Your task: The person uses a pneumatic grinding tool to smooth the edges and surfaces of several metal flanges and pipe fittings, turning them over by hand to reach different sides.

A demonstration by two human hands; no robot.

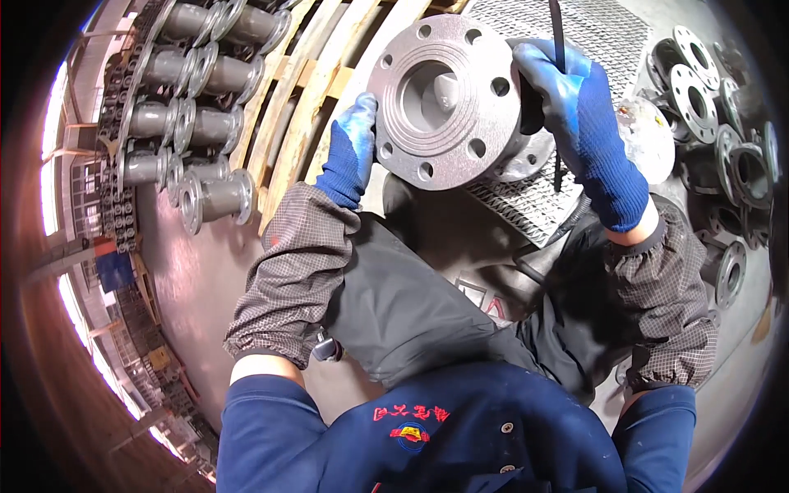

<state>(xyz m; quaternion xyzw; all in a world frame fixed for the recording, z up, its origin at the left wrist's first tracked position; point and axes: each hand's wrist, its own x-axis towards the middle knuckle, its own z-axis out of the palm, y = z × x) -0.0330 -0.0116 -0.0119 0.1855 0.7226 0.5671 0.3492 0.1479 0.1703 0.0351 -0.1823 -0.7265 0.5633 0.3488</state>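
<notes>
A grey metal flanged pipe fitting point(385, 82) is tilted up in front of me, its round ringed face with several bolt holes turned toward me. My left hand point(353, 148), in a blue glove, grips the left rim of that flange. On the other side, my right hand point(573, 103), gloved alike, is closed around a thin black rod-like tool point(558, 33), which stands lengthwise past its fingers. The tool's lower end shows below the palm. Part of a second flange point(526, 160) shows under the right side; the rest of the fitting is hidden.
Metal mesh grating point(604, 41) lies under the fitting, beside a wooden pallet point(288, 107). Stacked flanged fittings point(218, 201) stand at the left. More loose flanges point(693, 103) are piled at the right, near a pale round object point(647, 140).
</notes>
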